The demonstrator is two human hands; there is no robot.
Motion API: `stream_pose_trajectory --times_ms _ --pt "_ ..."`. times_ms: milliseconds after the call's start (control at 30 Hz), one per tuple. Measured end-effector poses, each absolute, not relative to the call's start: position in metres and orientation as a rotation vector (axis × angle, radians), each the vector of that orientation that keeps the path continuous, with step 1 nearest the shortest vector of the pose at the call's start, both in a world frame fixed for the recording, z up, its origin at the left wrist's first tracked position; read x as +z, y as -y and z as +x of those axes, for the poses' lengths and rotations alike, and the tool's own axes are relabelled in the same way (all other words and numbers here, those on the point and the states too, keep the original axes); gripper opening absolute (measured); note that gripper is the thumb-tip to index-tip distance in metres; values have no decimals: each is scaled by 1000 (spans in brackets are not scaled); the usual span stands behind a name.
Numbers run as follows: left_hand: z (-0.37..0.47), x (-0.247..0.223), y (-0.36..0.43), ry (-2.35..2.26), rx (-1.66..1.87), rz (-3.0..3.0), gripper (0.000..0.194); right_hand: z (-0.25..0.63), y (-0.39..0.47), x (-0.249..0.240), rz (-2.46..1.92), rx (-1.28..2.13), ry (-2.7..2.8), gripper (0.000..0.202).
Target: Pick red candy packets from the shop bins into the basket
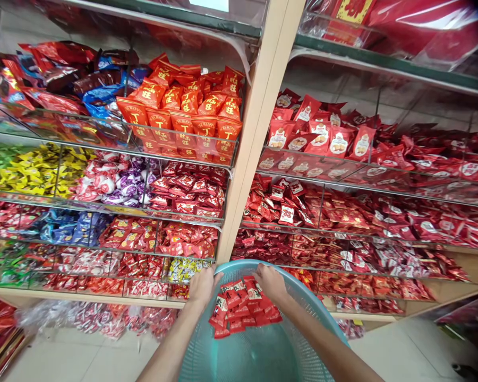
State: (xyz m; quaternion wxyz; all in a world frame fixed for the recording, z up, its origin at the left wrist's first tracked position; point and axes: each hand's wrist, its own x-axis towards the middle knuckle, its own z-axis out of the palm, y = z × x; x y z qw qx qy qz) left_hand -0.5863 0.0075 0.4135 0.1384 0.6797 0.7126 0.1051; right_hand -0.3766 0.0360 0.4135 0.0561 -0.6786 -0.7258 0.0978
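A teal plastic basket [318, 313] with perforated sides is in front of me, at the foot of the shelves. My left hand [201, 285] is closed at the left part of its far rim, the thumb pointing inward. On the same rim, further right, my right hand [270, 282] is closed too, its forearm crossing over the basket. The fingertips of both hands are hidden. Several red candy packets [242, 309] with white and black labels lie together inside, toward the far wall. Bare basket bottom shows nearer to me.
Tiered shelves with clear dividers hold wrapped sweets: orange-red packets [187, 106], yellow candies [35, 171] and dark red packets [338, 140]. A wooden upright [250, 116] parts the two bays. Plastic bags of sweets [111, 318] lie on the tiled floor [91, 358] at left.
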Motion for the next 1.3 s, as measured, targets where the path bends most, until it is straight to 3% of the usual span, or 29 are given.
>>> stream_pose_trajectory --times_ms 200,467,633,867,1167,1300 --pt "-585 414 -8 -2065 288 1951 36 -384 -31 442 -2033 177 2282 20" --pt "-584 413 -10 -2056 270 1955 35 -404 -37 546 -1544 96 2167 33" --pt "-584 413 -9 -2075 274 1946 36 -407 -84 589 -1650 1 2032 22" --pt "-585 410 -10 -2071 312 1973 35 -429 -126 602 -1976 148 2361 45" --pt "-585 407 -12 -2083 312 1974 36 -440 -132 606 -2012 317 2525 39" --pt "-586 404 -12 -2076 315 1977 35 -437 -133 605 -2012 274 2529 46"
